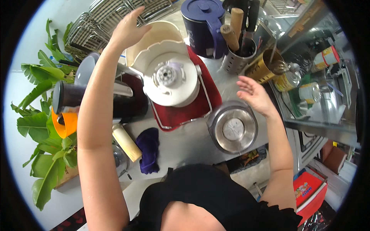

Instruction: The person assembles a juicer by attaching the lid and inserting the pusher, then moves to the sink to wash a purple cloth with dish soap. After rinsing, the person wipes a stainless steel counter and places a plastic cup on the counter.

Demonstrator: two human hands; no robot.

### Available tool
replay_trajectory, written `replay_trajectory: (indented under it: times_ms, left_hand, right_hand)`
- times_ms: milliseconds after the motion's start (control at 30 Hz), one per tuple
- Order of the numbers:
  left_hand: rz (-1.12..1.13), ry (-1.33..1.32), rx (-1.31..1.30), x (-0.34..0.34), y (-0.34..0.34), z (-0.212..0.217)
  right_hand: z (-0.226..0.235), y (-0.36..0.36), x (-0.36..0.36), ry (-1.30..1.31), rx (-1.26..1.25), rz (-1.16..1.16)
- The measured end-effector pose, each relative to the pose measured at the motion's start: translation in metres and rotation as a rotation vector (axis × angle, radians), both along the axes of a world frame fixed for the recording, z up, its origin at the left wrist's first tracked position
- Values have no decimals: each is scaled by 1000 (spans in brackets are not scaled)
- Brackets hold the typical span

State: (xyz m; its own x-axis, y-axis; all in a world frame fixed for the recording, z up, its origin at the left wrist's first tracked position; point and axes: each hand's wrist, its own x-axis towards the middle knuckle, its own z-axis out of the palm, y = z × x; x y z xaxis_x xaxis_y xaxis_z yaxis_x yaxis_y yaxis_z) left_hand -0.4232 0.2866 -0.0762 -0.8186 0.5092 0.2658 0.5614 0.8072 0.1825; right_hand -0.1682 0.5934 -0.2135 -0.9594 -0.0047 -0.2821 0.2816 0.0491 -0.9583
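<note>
Two hands in view, both open, neither gripping anything. L hand [131, 32] was raised at the cream bin [163, 30], twd table's far L side; fingers extended, thumb spread off them, palm empty. Contact w/ bin rim: couldn't tell, the two overlapped in view. R hand [255, 96] hung beyond the steel dish [234, 129], twd table's R edge; fingers loosely parted, slightly curled, nothing held.

Main item: white appliance [177, 92], approx. mid-table, just in front of the bin; round top w/ grey toothed hub [166, 76] exposed, wire frame [206, 96] around its front, red base [214, 90] below. Whether bin + appliance were one unit: unclear.

Steel dish sat nr. table's near edge, R of centre, apart from the appliance. Purple cloth [148, 150] & pale roller [126, 142] lay nr. near edge, L side. Blue pitcher [202, 30] stood twd far edge; perforated utensil holder [236, 61] twd far R corner, beside the pitcher.

Step (judged): btwn grips, hands free about the appliance. Next move prob. calls for a firm two-sided hold, fingers clear of hub teeth and frame.
</note>
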Motion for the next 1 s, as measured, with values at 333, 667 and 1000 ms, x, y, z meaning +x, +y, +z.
replay_trajectory:
  times_ms: [333, 667, 1000]
  left_hand:
    - [-466, -1090, 414, 267, 3, -107]
    - [-113, -1077, 580, 348, 4, -173]
    - [-79, -1030, 771, 302, 10, -120]
  right_hand:
    - [-31, 12, 107, -338, 274, -209]
    - [-54, -6, 136, -169, 612, -291]
    - [58, -38, 92, 6, 694, 456]
